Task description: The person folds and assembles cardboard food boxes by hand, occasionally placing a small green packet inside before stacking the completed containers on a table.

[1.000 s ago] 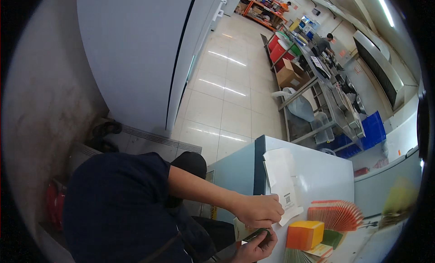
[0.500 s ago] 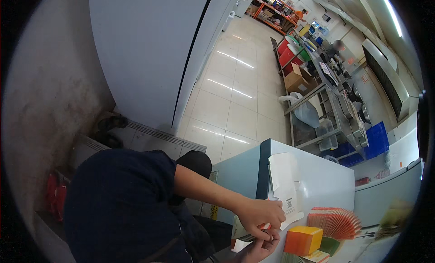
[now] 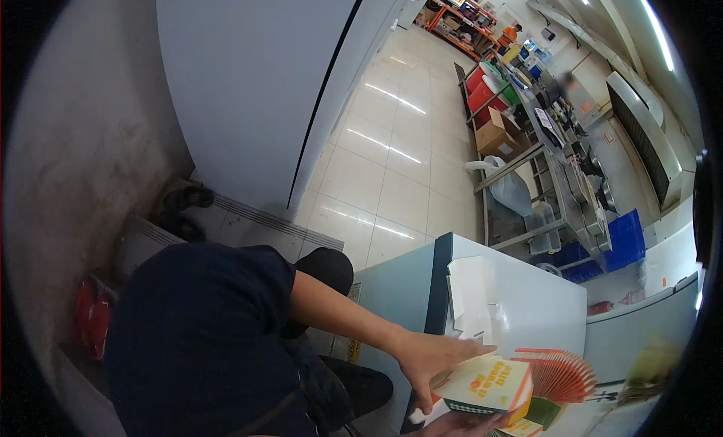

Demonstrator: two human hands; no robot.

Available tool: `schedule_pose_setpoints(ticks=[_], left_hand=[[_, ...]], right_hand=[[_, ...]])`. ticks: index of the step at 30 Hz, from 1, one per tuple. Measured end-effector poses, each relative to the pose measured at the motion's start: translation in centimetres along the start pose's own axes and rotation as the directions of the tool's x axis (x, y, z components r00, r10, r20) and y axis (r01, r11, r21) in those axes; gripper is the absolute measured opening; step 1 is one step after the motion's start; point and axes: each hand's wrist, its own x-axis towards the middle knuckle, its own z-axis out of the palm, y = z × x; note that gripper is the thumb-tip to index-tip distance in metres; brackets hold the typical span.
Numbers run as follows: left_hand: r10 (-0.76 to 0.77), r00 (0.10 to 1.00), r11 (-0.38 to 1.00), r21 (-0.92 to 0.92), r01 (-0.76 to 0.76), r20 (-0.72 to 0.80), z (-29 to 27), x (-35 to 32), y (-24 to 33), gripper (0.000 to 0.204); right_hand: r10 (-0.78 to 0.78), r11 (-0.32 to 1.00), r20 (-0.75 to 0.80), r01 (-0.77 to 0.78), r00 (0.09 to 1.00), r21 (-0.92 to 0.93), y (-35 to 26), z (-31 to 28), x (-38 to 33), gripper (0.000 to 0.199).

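Observation:
A cream food carton (image 3: 488, 383) with orange and red print and a green checked lower band is held at the lower right. My left hand (image 3: 433, 362) reaches across from the left, its thumb on the near side of the carton and its fingers along the upper edge. Below it, my right hand (image 3: 463, 424) has its fingers under the carton; part of this hand is cut off by the lower edge. A fanned stack of red-edged folded cartons (image 3: 563, 375) stands just beyond. Against the white top of the cabinet (image 3: 538, 301) lies a flat white carton sheet (image 3: 471, 290).
A tall grey cabinet (image 3: 248, 83) stands ahead on the left. Steel work tables (image 3: 542, 147) run along the right, with a cardboard box (image 3: 498, 133) and red bins (image 3: 486, 96) beneath. Two people are farther back, one in orange (image 3: 510, 34). Black shoes (image 3: 184, 211) lie by the wall.
The hands, earlier pinched close together over a small red and white part, now have a cream carton between them. My left fingers have spread out, and the carton covers much of the yellow-orange box.

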Motion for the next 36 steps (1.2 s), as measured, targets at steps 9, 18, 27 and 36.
schedule_pose_setpoints(ticks=[9, 18, 27, 36], left_hand=[[-0.26, 0.871, 0.961, -0.201, 0.19, -0.417, -1.8, 1.1, -0.2, 0.09], [-0.428, 0.867, 0.898, -0.012, 0.44, -0.253, -3.2, 1.3, 0.3, 0.112], [-0.444, 0.89, 0.886, -0.198, 0.419, -0.104, -3.5, 1.3, 0.2, 0.116], [-0.398, 0.917, 0.915, -0.072, 0.398, 0.006, -3.6, 1.2, 0.4, 0.116]], right_hand=[[-0.003, 0.921, 0.054, 0.024, 0.999, -0.388, -4.9, 3.8, -0.7, 0.045], [-0.513, 0.588, 0.073, 0.412, 0.855, -0.696, -3.0, 4.1, 0.6, 0.013], [-0.518, 0.531, 0.094, 0.406, 0.85, -0.744, -3.5, 1.9, 1.3, 0.016], [-0.512, 0.603, 0.013, 0.37, 0.859, -0.707, -0.2, 1.8, 1.6, 0.016]])
